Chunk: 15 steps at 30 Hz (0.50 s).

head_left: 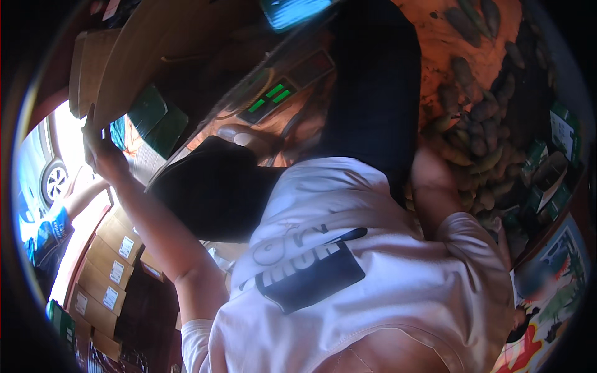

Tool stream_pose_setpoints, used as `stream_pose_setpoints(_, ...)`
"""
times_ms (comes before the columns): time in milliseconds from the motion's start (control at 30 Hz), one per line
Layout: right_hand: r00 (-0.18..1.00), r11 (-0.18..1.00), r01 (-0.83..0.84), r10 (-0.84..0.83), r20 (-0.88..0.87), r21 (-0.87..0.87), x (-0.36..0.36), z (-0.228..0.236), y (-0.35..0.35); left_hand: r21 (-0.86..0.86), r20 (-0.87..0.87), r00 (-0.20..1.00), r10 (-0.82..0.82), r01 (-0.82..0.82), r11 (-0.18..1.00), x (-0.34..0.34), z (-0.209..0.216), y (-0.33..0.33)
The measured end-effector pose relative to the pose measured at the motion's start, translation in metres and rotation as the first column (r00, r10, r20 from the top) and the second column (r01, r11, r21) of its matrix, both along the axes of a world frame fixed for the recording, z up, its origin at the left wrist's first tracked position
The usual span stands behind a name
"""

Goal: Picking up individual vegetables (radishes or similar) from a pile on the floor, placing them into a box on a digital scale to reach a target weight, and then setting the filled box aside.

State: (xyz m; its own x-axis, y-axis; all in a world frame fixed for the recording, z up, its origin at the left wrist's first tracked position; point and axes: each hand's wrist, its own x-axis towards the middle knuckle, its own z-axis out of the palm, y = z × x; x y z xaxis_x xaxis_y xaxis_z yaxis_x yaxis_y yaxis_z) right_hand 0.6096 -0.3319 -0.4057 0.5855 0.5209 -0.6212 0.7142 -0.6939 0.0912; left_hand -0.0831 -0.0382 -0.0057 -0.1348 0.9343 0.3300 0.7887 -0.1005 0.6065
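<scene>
My left hand (107, 155) is raised at the left, at the lower edge of a large brown cardboard box (140, 56). Its fingers are in shadow and appear closed on the cardboard. On the right, my bare right forearm (432, 171) runs down beside my dark-trousered thigh, and the hand itself is hidden. Close to that forearm lies a heap of long brown and greenish produce (479, 137), whose kind I cannot make out. Between my legs and the box stands a scale with a lit green display (270, 102).
Several taped cardboard boxes (102, 273) with white labels stand in a row at the left. Beyond them are another person's blue clothing (50, 233) and a car wheel (55, 180). An orange sheet (435, 37) covers the floor ahead. Green cartons (563, 133) line the right side.
</scene>
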Motion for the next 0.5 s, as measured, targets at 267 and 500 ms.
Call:
stream_pose_setpoints(267, 0.997, 0.966, 0.077, -0.076, -0.012, 0.248, 0.013, 0.02, 0.02, 0.006, 0.298, 0.954, 0.016, -0.018, 1.0, 0.02, 0.01, 0.0)
stream_pose_setpoints(500, 0.886, 0.322, 0.463, -0.172, -0.43, 0.825, 0.058, 0.171, 0.126, 0.146, 0.456, 0.886, -0.087, 0.022, 0.989, 0.016, 0.006, 0.004)
